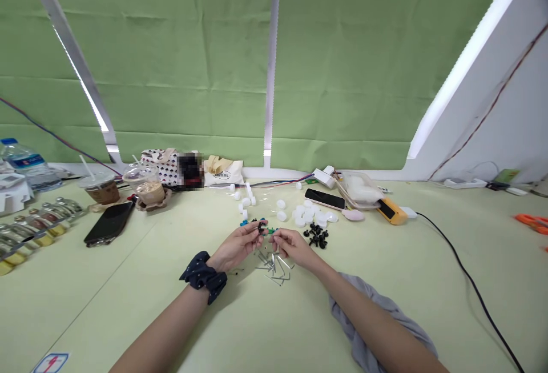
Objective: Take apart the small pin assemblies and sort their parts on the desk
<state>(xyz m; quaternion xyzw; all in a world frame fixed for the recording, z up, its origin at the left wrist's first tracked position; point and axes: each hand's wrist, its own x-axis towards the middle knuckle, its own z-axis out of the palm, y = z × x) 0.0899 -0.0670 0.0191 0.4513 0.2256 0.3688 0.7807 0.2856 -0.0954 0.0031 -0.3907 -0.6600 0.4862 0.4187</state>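
My left hand [237,247], with a dark scrunchie [204,277] on its wrist, pinches a small black part [261,227] over the middle of the table. Close beside it, my right hand [295,245] has its fingers closed on a small green piece [270,231] that meets the black part; whether they are joined I cannot tell. Below the hands lie several L-shaped metal rods [279,277], like hex keys. Black knob-like pieces [317,238] are heaped right of my right hand. Small blue parts [244,223] show just beyond my left fingers.
White round caps [308,213] are scattered behind the hands, near a phone [324,199]. A yellow device [391,212] and black cable [460,273] lie right. On the left are iced drinks [103,191], a dark phone [109,223] and a row of small bottles [38,224].
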